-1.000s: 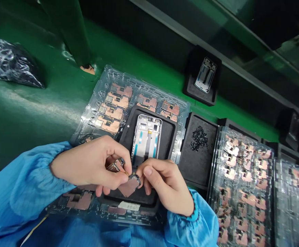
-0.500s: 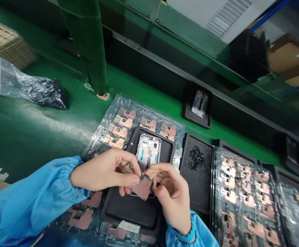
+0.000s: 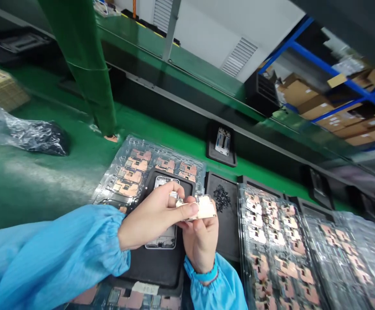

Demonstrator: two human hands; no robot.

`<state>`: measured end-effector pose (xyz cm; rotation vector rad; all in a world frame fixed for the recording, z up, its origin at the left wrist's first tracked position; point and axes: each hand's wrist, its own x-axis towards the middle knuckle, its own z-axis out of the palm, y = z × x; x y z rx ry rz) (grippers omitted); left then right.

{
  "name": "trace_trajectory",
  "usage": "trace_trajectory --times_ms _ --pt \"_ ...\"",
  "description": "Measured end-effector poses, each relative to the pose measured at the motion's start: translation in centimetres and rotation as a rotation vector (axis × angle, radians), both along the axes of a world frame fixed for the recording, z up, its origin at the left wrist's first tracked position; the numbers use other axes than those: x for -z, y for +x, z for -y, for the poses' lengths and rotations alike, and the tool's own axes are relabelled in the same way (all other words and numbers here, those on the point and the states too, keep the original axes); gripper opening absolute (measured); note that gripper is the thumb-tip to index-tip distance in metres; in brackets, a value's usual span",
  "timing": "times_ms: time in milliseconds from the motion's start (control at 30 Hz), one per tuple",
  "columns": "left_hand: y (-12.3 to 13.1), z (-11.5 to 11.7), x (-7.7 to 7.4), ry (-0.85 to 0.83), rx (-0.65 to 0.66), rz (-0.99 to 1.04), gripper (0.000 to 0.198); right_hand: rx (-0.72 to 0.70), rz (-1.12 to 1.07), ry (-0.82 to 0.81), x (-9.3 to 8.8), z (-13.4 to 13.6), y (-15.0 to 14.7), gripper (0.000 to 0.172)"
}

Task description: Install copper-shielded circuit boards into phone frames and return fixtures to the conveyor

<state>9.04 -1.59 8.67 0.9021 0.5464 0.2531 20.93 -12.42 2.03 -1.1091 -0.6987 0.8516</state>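
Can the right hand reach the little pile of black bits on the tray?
Probably yes. The right hand is right beside the black tray and its pile of black bits, with nothing between. But it is helping hold a copper-backed circuit board.

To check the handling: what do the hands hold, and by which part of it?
A copper-coloured circuit board: the left hand has its thumb on top near one end, and the right hand supports it from below.
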Motion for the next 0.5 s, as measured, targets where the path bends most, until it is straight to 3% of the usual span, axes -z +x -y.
trace_trajectory --times_ms 67,200,267,367,500 --pt "-1.0 -0.8 0.6 0.219 0.076 -0.047 0.036 0.059 0.052 0.01 0.3 0.1 0.6 0.043" --pt "-3.4 -2.5 3.5 1.209 0.007 -0.346 0.033 0.203 0.134 0.017 0.6 0.0 1.9 0.045" --pt "-3.8 -2.6 5.2 1.549 0.034 -0.424 0.035 0.211 0.086 0.027 0.6 -0.1 2.3 0.041" --pt "-3.6 -2.0 6.7 1.757 0.072 -0.467 0.039 0.214 0.066 0.025 0.6 -0.2 2.6 0.04" --pt "-3.1 -1.5 6.8 1.813 0.062 -0.473 0.042 0.204 0.081 0.034 0.9 -0.4 2.7 0.038"
